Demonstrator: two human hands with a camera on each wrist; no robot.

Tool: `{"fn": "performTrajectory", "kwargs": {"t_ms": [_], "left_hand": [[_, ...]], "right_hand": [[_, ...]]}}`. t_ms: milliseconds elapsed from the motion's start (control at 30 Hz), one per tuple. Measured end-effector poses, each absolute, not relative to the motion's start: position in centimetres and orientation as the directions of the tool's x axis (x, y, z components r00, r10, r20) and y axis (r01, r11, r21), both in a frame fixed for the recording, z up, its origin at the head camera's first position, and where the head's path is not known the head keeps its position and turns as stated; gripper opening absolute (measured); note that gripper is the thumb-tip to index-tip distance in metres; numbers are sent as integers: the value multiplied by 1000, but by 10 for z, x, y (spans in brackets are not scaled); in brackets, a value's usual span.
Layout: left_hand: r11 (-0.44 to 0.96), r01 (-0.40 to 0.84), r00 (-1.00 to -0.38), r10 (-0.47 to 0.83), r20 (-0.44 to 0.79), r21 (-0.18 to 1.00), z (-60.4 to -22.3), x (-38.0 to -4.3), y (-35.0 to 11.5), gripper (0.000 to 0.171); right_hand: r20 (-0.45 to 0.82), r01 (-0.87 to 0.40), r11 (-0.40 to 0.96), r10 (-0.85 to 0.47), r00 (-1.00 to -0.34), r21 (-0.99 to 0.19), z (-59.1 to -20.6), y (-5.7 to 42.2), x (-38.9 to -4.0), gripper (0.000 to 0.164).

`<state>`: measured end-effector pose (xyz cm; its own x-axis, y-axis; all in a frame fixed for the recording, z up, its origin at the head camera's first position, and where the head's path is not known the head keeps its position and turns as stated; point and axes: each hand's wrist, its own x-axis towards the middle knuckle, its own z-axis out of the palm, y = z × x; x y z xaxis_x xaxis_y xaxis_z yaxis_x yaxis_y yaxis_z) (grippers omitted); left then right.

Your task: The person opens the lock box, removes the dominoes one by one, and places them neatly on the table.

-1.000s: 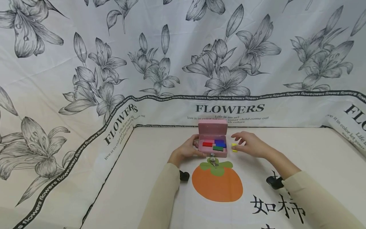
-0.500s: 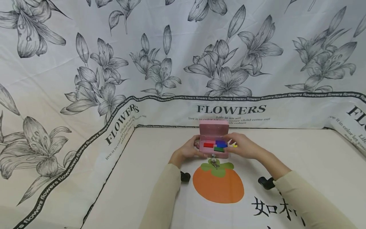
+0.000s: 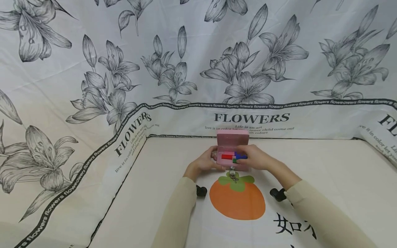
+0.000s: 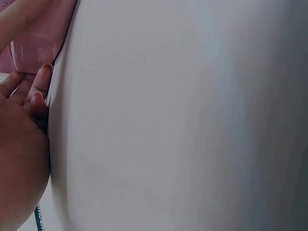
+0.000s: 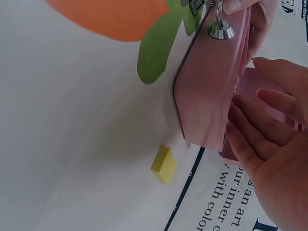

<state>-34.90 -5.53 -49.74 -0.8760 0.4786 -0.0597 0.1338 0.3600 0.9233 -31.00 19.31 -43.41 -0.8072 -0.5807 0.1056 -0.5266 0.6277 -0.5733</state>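
Observation:
A pink lockbox (image 3: 232,139) stands with its lid raised, keys hanging from the lock (image 5: 221,31) on its front. Inside lie a red block (image 3: 227,157), a pink block (image 3: 229,152), a blue block (image 3: 242,156) and a partly hidden green block (image 3: 234,160). My left hand (image 3: 202,162) grips the box at its left side, thumb along the front. Over the box's right part reaches my right hand (image 3: 255,157), thumb and forefinger apart around the blue and green blocks. A yellow block (image 5: 164,166) lies on the table beside the box, hidden by my right hand in the head view.
The white table cover (image 3: 161,165) bears an orange persimmon print (image 3: 237,199) in front of the box and black characters to its right. Close behind the box rises a flower-printed cloth (image 3: 173,117).
My right hand has moved left from beside the yellow block to over the box, leaving that block on the table. The left hand keeps its grip on the box.

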Motion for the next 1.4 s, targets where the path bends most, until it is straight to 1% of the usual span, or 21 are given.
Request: {"fn": "performTrajectory", "kwargs": {"t_ms": [200,433,767,1067,1400], "left_hand": [[376,135,-877,477,-66,917,-497,-349,-55,102],[377,135,-878,475,-66,916,-496,-347,-53,100],[352,122,-878,475,-64,928,-495,-347,-53,98],[379,121,-876,476,-81,917,-492,-349,-55,101],[386,114,-885,459,-83,915,-495,-347,-57,96]], "right_hand": [[92,-535,632,-594,-799,-560,-442,185,-318,43],[115,-568,621,-615,-781,-539,-443,179,-321,41],[78,-536,644,-598,-797,-546,-448,176,-326,43],[52,-523,664,-592,-805,-534,-447,172,-331,44],[18,-514,657,-606,-795,-552,-449,161,-338,42]]}}
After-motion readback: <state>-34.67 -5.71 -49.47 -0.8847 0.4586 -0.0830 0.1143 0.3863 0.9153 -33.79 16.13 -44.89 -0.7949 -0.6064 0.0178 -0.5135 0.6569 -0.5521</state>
